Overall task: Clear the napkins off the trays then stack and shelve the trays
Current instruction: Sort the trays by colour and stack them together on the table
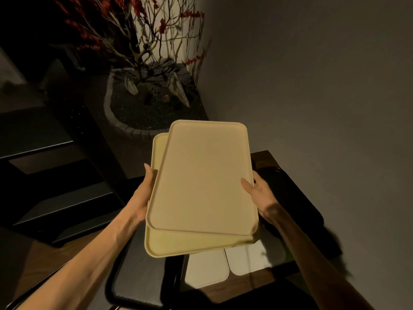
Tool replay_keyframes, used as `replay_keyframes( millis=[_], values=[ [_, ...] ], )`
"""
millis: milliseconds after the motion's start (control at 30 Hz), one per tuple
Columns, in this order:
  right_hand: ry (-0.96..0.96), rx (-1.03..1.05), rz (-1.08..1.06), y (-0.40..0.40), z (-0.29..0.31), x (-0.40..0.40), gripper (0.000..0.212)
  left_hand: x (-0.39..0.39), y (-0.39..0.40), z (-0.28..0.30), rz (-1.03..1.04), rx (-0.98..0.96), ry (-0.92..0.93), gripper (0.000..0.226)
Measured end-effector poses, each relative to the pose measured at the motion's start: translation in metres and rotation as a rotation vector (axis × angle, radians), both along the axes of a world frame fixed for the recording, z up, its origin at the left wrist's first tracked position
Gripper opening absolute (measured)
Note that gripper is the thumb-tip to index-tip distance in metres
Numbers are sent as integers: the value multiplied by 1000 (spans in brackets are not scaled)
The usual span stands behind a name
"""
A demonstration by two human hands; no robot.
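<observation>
The flat rectangular plastic tray on top is pale beige, and the rectangular plastic tray beneath it is a yellower cream. Below lie two white rounded rectangular trays and a black textured rectangular tray on a dark brown wooden table. The bare brown branches carry red blossoms over black gravel, against a plain grey wall.

top tray on lower tray | planter behind
</observation>
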State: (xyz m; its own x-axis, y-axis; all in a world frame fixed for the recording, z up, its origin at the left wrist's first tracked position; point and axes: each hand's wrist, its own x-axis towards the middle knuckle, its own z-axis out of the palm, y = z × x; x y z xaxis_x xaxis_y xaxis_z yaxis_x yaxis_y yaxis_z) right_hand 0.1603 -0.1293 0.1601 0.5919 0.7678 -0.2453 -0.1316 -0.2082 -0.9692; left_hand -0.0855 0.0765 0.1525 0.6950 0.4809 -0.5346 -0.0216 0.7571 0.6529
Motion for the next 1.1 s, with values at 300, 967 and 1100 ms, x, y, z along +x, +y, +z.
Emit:
replay_keyframes(
  millis=[300, 967, 1100],
  values=[
    [26, -127, 53, -2, -28, -6, 37, 4, -6, -2, 7, 276, 61, 33],
    [46, -332, -36, 31, -104, -66, 16, -124, -59, -95, 191, 174, 618, 33],
    [-89, -426, 146, 32, -124, -83, 29, -178, -77, -142, 245, 92, 797, 25]
  ],
)
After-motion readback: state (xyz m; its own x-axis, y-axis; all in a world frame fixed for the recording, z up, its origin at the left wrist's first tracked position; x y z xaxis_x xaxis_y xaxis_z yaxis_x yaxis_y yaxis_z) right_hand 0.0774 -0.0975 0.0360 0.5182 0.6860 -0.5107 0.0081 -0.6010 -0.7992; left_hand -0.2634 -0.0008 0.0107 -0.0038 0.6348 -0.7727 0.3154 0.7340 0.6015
